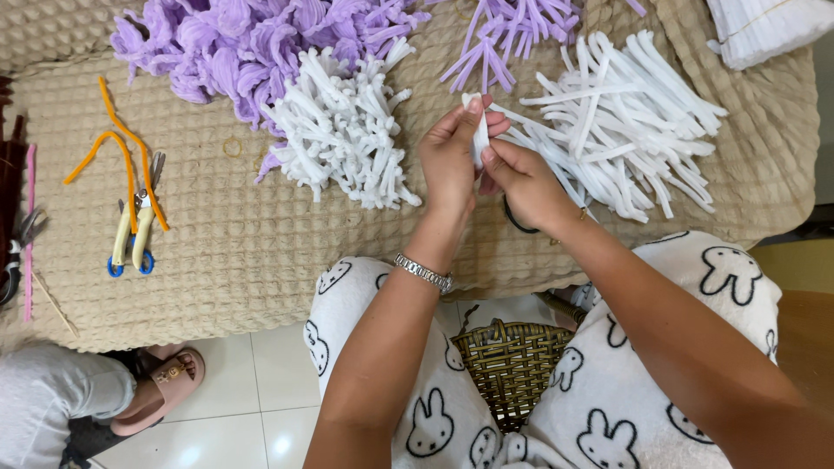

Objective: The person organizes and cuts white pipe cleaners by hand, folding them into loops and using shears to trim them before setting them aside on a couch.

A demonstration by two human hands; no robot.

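My left hand (pixel 448 156) and my right hand (pixel 522 178) meet over the beige textured cover (pixel 243 243), both pinching a small bundle of white pipe cleaners (pixel 479 130) held upright between the fingers. A silver bracelet (pixel 423 272) sits on my left wrist. To the left of my hands lies a heap of bent white pipe-cleaner pieces (pixel 343 130). Loose straight white pipe cleaners (pixel 625 130) are spread to the right. Purple pipe-cleaner shapes (pixel 252 39) are piled at the back.
Yellow-handled pliers (pixel 132 234) and orange pipe cleaners (pixel 122 148) lie at the left. A woven basket (pixel 512 365) stands on the floor between my knees. Another person's sandalled foot (pixel 161 386) is at the lower left. A white stack (pixel 764 26) sits top right.
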